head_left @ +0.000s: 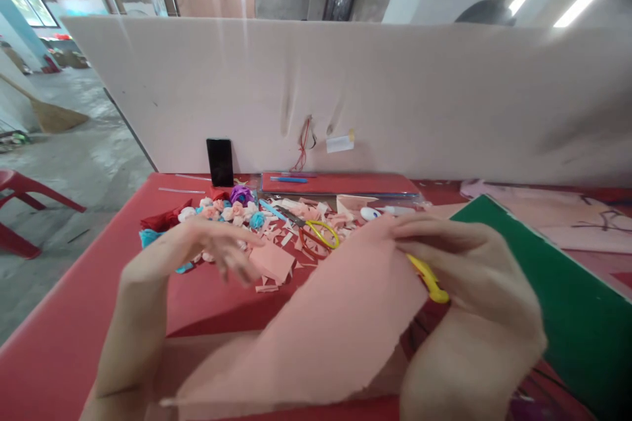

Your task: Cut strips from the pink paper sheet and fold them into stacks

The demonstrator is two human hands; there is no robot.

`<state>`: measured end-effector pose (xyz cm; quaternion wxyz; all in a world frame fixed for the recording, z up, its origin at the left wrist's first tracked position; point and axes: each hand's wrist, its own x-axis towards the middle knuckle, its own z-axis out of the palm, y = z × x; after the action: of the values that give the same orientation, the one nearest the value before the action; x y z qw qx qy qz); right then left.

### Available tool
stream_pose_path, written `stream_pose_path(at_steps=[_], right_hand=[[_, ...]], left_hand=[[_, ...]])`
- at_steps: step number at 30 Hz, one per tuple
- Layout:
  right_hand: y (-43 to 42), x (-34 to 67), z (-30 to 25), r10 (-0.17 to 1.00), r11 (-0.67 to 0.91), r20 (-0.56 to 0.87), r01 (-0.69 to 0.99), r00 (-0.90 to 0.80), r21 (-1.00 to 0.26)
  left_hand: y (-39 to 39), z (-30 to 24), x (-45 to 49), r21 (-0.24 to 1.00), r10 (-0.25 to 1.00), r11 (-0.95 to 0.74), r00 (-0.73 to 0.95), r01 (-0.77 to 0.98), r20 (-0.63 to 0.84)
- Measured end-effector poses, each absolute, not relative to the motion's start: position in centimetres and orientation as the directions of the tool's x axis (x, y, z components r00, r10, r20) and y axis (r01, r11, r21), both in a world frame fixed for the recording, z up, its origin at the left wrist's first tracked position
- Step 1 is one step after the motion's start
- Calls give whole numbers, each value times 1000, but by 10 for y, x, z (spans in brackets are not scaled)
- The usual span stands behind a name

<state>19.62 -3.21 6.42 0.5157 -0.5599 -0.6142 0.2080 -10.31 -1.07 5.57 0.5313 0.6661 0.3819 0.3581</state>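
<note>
My right hand (474, 263) pinches the upper corner of a large pink paper sheet (336, 316) between thumb and fingers. The sheet slants down toward the lower left, with a ragged lower right edge. Apart from the sheet, my left hand (222, 247) hovers over the left side of the table, fingers spread and slightly blurred, holding nothing. Below its fingertips lies a small pink paper piece (272, 260). Scissors (311, 229) with yellow and orange handles rest among pink scraps. Beside my right hand shows a yellow tool (429, 279), partly hidden, its kind unclear.
Paper flowers (237, 212) in several colours pile up at the left. A phone (220, 162) leans against the white board (395, 92) at the back. On the right lies a green board (548, 283). A clear-edged tray (345, 184) holds a blue pen (290, 179).
</note>
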Motion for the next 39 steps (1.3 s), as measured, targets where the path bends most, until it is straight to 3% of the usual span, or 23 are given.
stream_pose_path(at_steps=[1,2,5,9,15,25,31,35,39], right_hand=[[-29,189,65,931,296,359,449,60,-843],[-25,182,65,949,302,313,420,-46,-856],[-17,160,60,935,320,233,351,-267,-880],[-16,142,54,904,367,256,313,-342,-876],[-22,140,60,897,401,277,370,-345,-838],[-27,140,58,840,529,357,470,-409,-706],[-25,173,57,852,523,370,596,-370,-609],[-29,163,60,874,432,471,631,-117,-645],[-33,132,56,877,476,423,543,-230,-691]], left_hand=[[-2,54,-98,983,791,-125,611,137,15],[6,52,-93,975,777,-150,629,163,14],[19,42,-73,922,804,-278,590,270,70],[10,31,-53,806,787,-471,584,360,199],[0,34,-51,821,817,-476,504,316,281],[-3,39,-60,792,795,-521,518,317,315],[5,48,-76,843,883,-440,323,311,341],[4,48,-76,842,873,-458,323,284,366],[-2,44,-68,824,840,-485,421,294,344]])
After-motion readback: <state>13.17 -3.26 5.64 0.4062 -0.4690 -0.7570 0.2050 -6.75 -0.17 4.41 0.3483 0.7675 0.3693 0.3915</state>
